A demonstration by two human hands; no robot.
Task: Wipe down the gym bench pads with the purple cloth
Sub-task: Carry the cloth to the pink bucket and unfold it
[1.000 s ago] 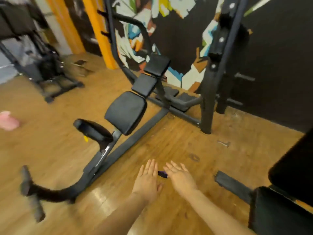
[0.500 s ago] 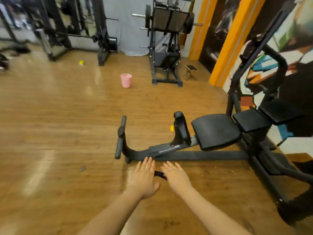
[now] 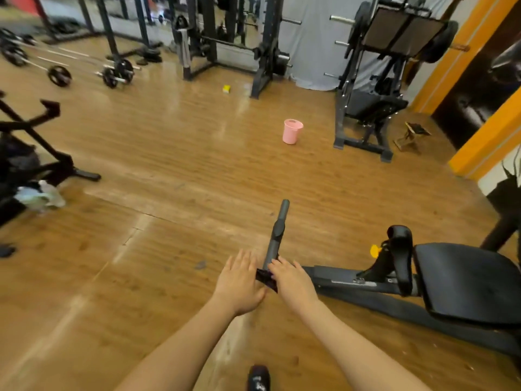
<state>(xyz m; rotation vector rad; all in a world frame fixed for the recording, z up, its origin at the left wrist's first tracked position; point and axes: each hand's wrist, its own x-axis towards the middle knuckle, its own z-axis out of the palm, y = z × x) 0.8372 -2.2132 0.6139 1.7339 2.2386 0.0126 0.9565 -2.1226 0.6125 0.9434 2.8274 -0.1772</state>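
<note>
Holding a dark purple cloth (image 3: 266,278) between them, left hand (image 3: 239,283) and right hand (image 3: 293,283) show straight fingers; black padded gym bench (image 3: 468,280) right of them.

Two bare hands are in view, the left hand (image 3: 239,282) and the right hand (image 3: 291,280), with one dark purple cloth (image 3: 266,277) between them. One black gym bench shows two padded parts: one flat black seat pad (image 3: 468,280) and one upright black curved pad (image 3: 400,258). One grey bar handle (image 3: 277,232) sticks out at its front end. One pink plastic bucket (image 3: 292,131) stands on the wooden floor, and one small yellow block (image 3: 226,88) lies farther back. Two loaded barbells lie on the floor at far left, one (image 3: 57,74) nearer the edge and one (image 3: 117,73) beside it. One dark shoe tip (image 3: 258,378) shows at the bottom edge
</note>
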